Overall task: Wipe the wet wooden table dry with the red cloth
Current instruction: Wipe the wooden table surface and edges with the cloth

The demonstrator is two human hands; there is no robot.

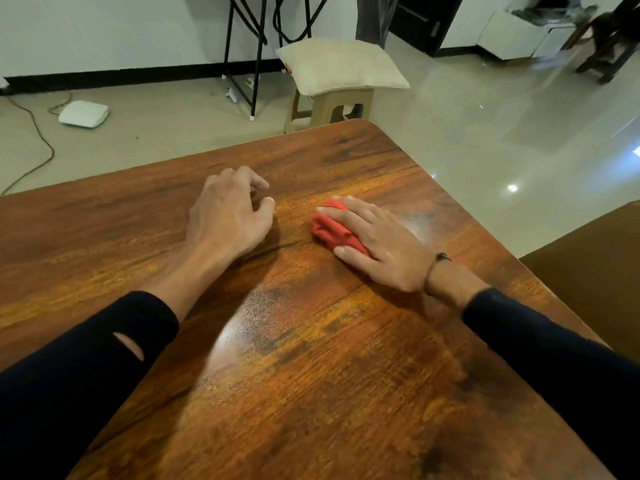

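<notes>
Soft, light, bunched red cloth [330,228] pressed flat under straight right-hand fingers [349,211] on the wooden worktop [311,358]; left hand [228,216] loosely curled, empty.

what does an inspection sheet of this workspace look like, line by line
surface: wooden table, glossy sheen patches near its middle and beside the cloth
job's things: red cloth, bunched, lying on the table
clutter: nothing seen on the table
grippers: right hand lies flat on the red cloth with straight fingers; left hand holds nothing, fingers loosely curled above the wood
cables: dark cable trails across the floor at left, near a white box
surroundings: stool with cream cushion beyond the far table edge; black metal stand legs; shiny tiled floor
</notes>
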